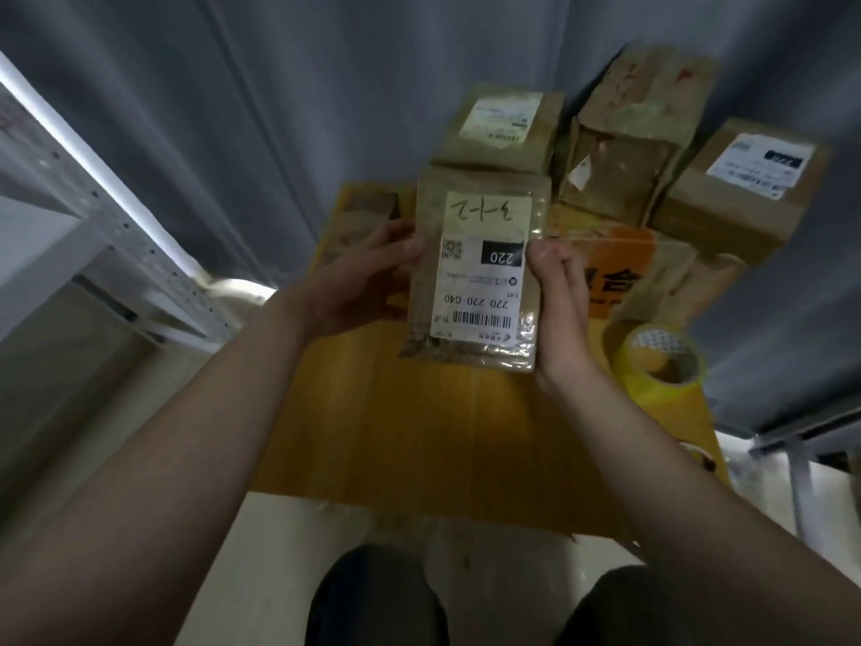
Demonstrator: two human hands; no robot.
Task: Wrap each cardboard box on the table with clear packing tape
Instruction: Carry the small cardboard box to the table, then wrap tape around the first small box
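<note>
Above counter (419, 426): labelled cardboard box (475, 272) gripped by left hand (368, 282) and right hand (559, 296), fingers curled on both sides; tape roll (659, 361) set at right

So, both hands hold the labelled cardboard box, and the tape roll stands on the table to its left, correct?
Not left: the head view shows the tape roll on the table to the right of the labelled cardboard box, beside the right hand. The rest is right.

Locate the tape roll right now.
Head view: the tape roll sits at the right edge of the table, just right of the right hand, which grips the labelled cardboard box with the left hand; neither hand touches it.
</note>
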